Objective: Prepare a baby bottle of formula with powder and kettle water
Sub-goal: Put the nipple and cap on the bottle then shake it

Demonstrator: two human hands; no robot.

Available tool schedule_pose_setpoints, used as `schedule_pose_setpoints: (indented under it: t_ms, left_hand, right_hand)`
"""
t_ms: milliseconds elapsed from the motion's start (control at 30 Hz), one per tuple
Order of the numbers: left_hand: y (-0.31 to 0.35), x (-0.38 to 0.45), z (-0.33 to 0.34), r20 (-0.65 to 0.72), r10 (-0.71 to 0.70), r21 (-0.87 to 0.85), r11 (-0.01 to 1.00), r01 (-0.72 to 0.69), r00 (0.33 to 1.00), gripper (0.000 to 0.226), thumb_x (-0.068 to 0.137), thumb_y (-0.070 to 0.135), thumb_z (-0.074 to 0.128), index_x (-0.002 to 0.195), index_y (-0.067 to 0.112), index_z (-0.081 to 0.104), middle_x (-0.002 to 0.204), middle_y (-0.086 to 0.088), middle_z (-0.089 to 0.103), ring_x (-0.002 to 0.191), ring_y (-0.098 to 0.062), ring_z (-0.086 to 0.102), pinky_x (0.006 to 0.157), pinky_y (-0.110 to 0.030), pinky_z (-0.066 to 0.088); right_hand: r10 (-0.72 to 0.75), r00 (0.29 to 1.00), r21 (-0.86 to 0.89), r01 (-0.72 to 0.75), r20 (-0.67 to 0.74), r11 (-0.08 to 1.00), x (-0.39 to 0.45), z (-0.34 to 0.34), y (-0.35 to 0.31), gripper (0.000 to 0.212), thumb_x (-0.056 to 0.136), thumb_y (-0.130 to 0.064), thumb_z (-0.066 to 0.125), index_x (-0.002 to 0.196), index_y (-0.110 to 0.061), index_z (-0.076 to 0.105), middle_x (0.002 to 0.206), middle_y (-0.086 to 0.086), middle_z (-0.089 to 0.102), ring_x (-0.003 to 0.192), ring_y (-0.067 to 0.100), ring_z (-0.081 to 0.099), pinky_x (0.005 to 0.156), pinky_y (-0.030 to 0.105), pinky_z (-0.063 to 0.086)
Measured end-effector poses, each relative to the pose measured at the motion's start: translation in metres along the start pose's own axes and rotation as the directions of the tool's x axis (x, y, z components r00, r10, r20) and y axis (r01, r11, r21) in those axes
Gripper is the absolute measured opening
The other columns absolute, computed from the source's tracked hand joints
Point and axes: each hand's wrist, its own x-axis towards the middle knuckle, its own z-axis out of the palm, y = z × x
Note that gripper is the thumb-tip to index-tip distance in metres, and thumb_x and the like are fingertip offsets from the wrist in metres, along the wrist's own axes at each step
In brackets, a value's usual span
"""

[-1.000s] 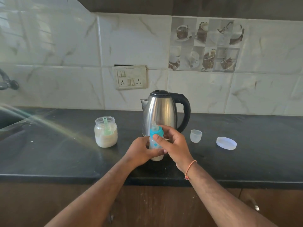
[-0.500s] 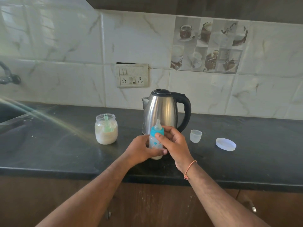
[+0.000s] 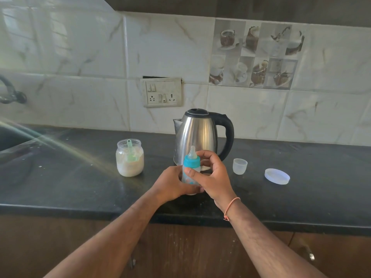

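A small baby bottle (image 3: 190,171) stands upright near the middle of the picture, on the front part of a dark counter (image 3: 60,183). It has a blue ring at the top and a clear teat on top of that. Both hands are around it.

The left hand (image 3: 172,182) comes in from the lower left. Its fingers wrap around the low part of the bottle and hold it tight. The right hand (image 3: 212,175) comes in from the lower right. Its thumb lies on the front of the bottle, just under the blue ring, and its fingers curl round the back near the ring. So this hand holds the bottle too, higher up. An orange band (image 3: 230,207) sits on the right wrist.

Just behind the bottle stands a shiny metal kettle (image 3: 197,135) with a black lid and a black handle. The handle points to the right side of the picture.

To the left of the hands, a little apart, is a clear jar (image 3: 130,157) of pale powder. It has no lid on. A green scoop (image 3: 130,150) stands inside it.

To the right of the kettle is a small clear cap (image 3: 240,166), sitting open side up. Farther right a flat round white lid (image 3: 277,176) lies on the counter.

On the tiled wall above the kettle is a white switch plate (image 3: 162,92). In the upper right of the picture a tile shows coffee cups (image 3: 255,55). At the far left edge is part of a dark tap (image 3: 10,93).
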Motion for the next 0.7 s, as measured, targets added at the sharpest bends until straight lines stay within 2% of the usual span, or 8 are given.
schedule_pose_setpoints:
  t_ms: [100,200,300,467,600,700]
  left_hand:
    - [0.0021,-0.0013,-0.0012,0.001,0.009,-0.003,1.000,-0.009,1.000,0.049,0.082,0.038,0.091,0.123,0.032,0.064,0.108,0.015,0.074,0.098,-0.007,0.074,0.083,-0.014,0.058]
    - [0.0021,-0.0024,-0.0010,-0.005,0.011,-0.006,1.000,-0.011,1.000,0.050,0.083,0.038,0.091,0.124,0.029,0.065,0.108,0.015,0.074,0.098,-0.007,0.074,0.083,-0.015,0.058]
    - [0.0015,-0.0026,-0.0009,-0.009,0.003,-0.007,1.000,-0.003,1.000,0.049,0.083,0.037,0.091,0.124,0.029,0.065,0.108,0.014,0.074,0.098,-0.008,0.074,0.085,-0.016,0.060]
    - [0.0032,-0.0029,-0.0015,-0.016,0.002,0.010,1.000,-0.002,1.000,0.045,0.084,0.036,0.091,0.121,0.031,0.066,0.103,0.015,0.074,0.091,-0.002,0.074,0.073,-0.009,0.056]
    - [0.0038,-0.0046,-0.0013,-0.018,0.002,0.006,1.000,-0.002,1.000,0.046,0.084,0.035,0.091,0.122,0.030,0.066,0.104,0.015,0.074,0.092,-0.003,0.074,0.073,-0.010,0.056]
    - [0.0045,-0.0049,-0.0013,-0.014,-0.002,0.008,1.000,0.002,1.000,0.047,0.083,0.036,0.091,0.123,0.030,0.066,0.104,0.015,0.074,0.093,-0.003,0.074,0.076,-0.011,0.057]
  right_hand:
    - [-0.018,1.000,0.018,0.018,0.017,1.000,0.0001,-0.0010,-0.0009,0.059,0.084,-0.030,0.093,0.133,-0.039,0.062,0.122,-0.033,0.065,0.121,-0.003,0.060,0.096,0.034,0.062]
    - [-0.024,0.999,0.035,0.022,0.037,0.999,-0.0004,-0.0019,-0.0015,0.065,0.085,-0.030,0.092,0.141,-0.041,0.060,0.129,-0.032,0.065,0.126,-0.001,0.060,0.098,0.036,0.062]
    - [-0.036,0.999,0.009,0.036,0.018,0.999,-0.0010,-0.0013,-0.0003,0.064,0.084,-0.033,0.092,0.139,-0.043,0.061,0.126,-0.030,0.064,0.125,0.000,0.060,0.095,0.037,0.064]
    - [-0.044,0.999,-0.013,0.044,0.014,0.999,-0.0003,-0.0017,0.0012,0.063,0.084,-0.034,0.092,0.137,-0.045,0.061,0.125,-0.033,0.063,0.124,-0.003,0.058,0.095,0.034,0.063]
    - [-0.030,0.999,0.006,0.030,0.032,1.000,0.0004,-0.0014,0.0015,0.064,0.086,-0.033,0.091,0.141,-0.043,0.061,0.129,-0.034,0.064,0.127,-0.003,0.059,0.101,0.037,0.062]
    - [-0.054,0.999,-0.023,0.054,0.003,0.998,-0.0005,-0.0011,0.0009,0.060,0.085,-0.035,0.091,0.135,-0.046,0.062,0.124,-0.031,0.063,0.124,-0.001,0.059,0.096,0.033,0.063]
